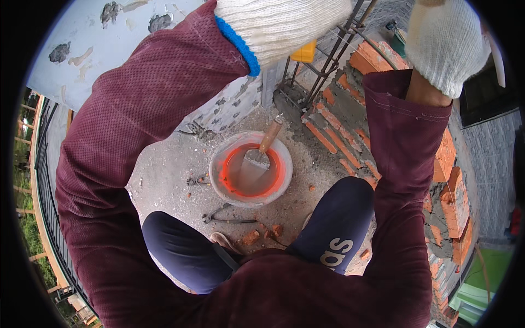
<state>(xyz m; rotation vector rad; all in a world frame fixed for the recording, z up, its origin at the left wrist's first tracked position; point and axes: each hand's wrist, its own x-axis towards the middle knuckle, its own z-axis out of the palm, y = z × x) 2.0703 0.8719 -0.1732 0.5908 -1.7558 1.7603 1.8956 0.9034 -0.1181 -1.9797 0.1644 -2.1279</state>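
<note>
- Over at the left, a dark railing (46, 158) bends along the edge of the work area.
- On the gritty floor lie dark pincers (235, 221), apparently set down within easy reach.
- Just beyond sits a mortar bucket (216, 177), orange inside, its rim crusted grey; it stands between the knees, probably to spare stretching.
- A wooden-handled trowel (266, 145) leans in it, blade down, grip upward, likely for quick pick-up.
- The left hand (284, 24), in a white knit glove with blue cuff, is raised; its fingers are out of sight, so I can't tell its grip.
- Against its underside shows a yellow block (304, 52), smooth and boxy, partly covered, before the rebar cage (333, 52).
- Mortar-smeared brickwork (342, 131) follows.
- The gloved right hand (448, 49) is raised too, grip unclear, a pale strip (498, 63) beside it.
</note>
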